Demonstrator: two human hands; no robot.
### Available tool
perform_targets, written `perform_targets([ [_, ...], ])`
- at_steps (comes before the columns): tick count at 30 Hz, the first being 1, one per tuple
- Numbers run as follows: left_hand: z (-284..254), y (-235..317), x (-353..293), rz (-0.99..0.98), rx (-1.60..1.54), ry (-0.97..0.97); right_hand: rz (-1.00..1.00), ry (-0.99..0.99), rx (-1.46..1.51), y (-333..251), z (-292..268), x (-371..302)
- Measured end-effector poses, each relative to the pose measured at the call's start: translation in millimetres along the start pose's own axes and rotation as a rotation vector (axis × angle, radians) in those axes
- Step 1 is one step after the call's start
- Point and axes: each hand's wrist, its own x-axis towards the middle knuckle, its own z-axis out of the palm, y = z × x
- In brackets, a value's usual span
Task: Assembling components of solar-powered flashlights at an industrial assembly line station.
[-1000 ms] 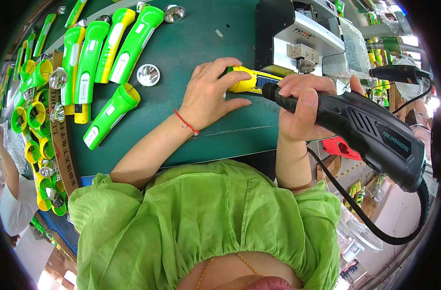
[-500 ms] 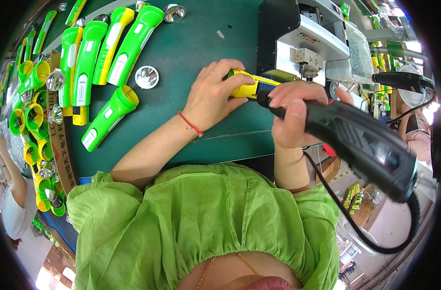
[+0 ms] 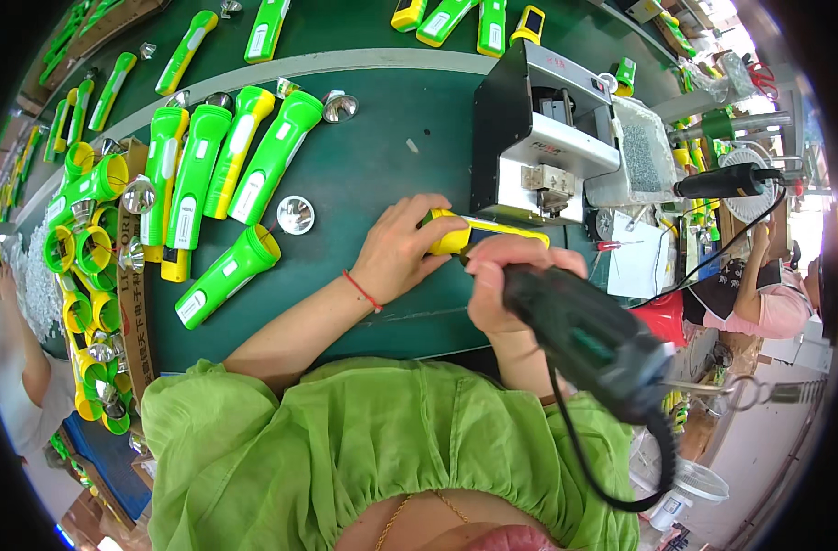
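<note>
My left hand [image 3: 399, 246] is closed around the end of a yellow flashlight body [image 3: 511, 230], which lies on its side on the green table. In my right hand [image 3: 509, 275] is a black electric screwdriver [image 3: 589, 340], its tip end pointing at the flashlight body. My right fingers hide part of the body and the tip, so I cannot tell whether they touch. Left of my hands lies a green flashlight [image 3: 230, 275] with an open yellow-lined head, and beside it a round silver reflector [image 3: 296, 215].
Several green and yellow flashlights [image 3: 203, 174] lie in a row on the left, beside a cardboard box edge [image 3: 136, 321]. A black and white machine [image 3: 547, 138] stands beyond my hands. To its right are a clear tray [image 3: 635, 151] and a small red screwdriver [image 3: 606, 246]. Other people work on both sides.
The electric screwdriver has swung left and nearer my body, and more of the yellow flashlight body shows. My left hand keeps its grip. The whole view has shifted, showing more of the far table.
</note>
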Motion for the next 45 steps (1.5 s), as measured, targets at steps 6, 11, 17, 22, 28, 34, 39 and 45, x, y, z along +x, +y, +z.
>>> perform_targets([
  [6, 2, 4, 6, -0.008, 0.115, 0.010, 0.111, 0.451, 0.518, 1, 29, 22],
  [11, 5, 2, 2, 0.123, 0.181, 0.003, -0.363, 0.217, -0.280, -7, 14, 8],
  [17, -13, 4, 10, 0.042, 0.293, -0.212, 0.090, 0.444, 0.551, 9, 22, 37],
  [22, -83, 4, -32, -0.176, 0.326, -0.329, -0.085, 0.551, 0.600, -42, -70, 12],
  [28, -79, -2, -64, -0.101, 0.319, -0.112, 0.043, 0.517, 0.567, -17, -75, -30],
  [34, -72, 3, -72, -0.065, 0.378, -0.008, 0.107, 0.488, 0.459, 14, -41, -53],
  [39, -74, 8, -65, -0.044, 0.385, 0.012, 0.130, 0.466, 0.500, 20, -45, -51],
  [45, -82, 1, -26, -0.562, -0.155, 0.158, 0.169, 0.456, 0.516, 19, -45, -54],
])
